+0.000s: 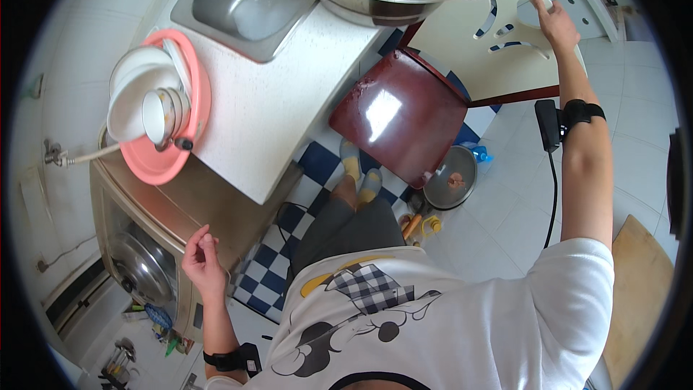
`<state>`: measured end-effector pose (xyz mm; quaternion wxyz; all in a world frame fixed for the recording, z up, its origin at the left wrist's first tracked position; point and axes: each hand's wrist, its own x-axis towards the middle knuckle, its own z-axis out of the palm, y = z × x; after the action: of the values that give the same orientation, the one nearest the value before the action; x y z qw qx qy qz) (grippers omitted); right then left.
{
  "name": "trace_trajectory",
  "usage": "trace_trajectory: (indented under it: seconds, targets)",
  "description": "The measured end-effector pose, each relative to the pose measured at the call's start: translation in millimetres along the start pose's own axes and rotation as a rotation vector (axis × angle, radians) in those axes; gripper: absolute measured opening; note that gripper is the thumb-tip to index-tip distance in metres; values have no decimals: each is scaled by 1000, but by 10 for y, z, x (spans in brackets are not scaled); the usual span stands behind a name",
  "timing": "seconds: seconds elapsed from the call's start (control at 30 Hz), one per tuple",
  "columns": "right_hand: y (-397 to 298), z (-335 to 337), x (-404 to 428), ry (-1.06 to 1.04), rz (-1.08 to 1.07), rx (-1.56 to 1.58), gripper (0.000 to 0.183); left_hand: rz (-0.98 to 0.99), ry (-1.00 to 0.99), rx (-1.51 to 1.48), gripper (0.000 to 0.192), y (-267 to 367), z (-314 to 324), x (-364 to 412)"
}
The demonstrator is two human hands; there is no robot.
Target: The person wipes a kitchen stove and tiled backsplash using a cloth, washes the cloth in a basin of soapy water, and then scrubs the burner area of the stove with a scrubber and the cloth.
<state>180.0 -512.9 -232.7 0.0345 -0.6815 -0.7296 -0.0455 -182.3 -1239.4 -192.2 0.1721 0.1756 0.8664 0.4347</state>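
Observation:
My right hand [560, 27] grips the outer edge of a chair's cream backrest [452, 38], which has curved cut-outs. The chair's glossy dark red seat [398, 119] stands beside the white counter [265, 97], just in front of my feet. At lower left my left hand [204, 265] hangs with loosely bent fingers and nothing visible in it. It is nearest to the front edge of a brown-topped cabinet [211, 195]. A large stainless steel pot [379, 5] with a wire rack inside stands on the counter, partly over the sink's side.
A steel sink [249, 16] is set into the counter. A pink basin [201, 86] holds several white bowls [143, 97]. On the floor are a round dark-rimmed vessel [444, 195] and a bottle with a yellow handle [431, 225]. A wooden board [639, 298] is at lower right.

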Motion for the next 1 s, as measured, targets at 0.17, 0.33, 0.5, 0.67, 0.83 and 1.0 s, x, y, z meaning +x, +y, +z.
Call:
trace_trajectory:
  seconds: [0.17,0.33,0.5,0.67,0.83,1.0]
  targets:
    - [57,-32,-286,-27,20,-1,85,-35,37,19,19,-192,-206,-431]
    - [147,-61,-683,16,41,-37,84,-39,4,20,19,-321,-359,-520]
    - [211,-96,-1065,25,29,1,82,-2,-64,7,20,-386,-496,-457]
    - [144,-220,-1511,63,16,-26,86,122,-197,30,20,-484,-648,-313]
    - [-73,-364,-1996,227,36,87,66,103,-288,29,20,-583,-808,-258]
    - [-182,-385,-2307,190,33,120,62,205,-309,129,19,-615,-910,-382]
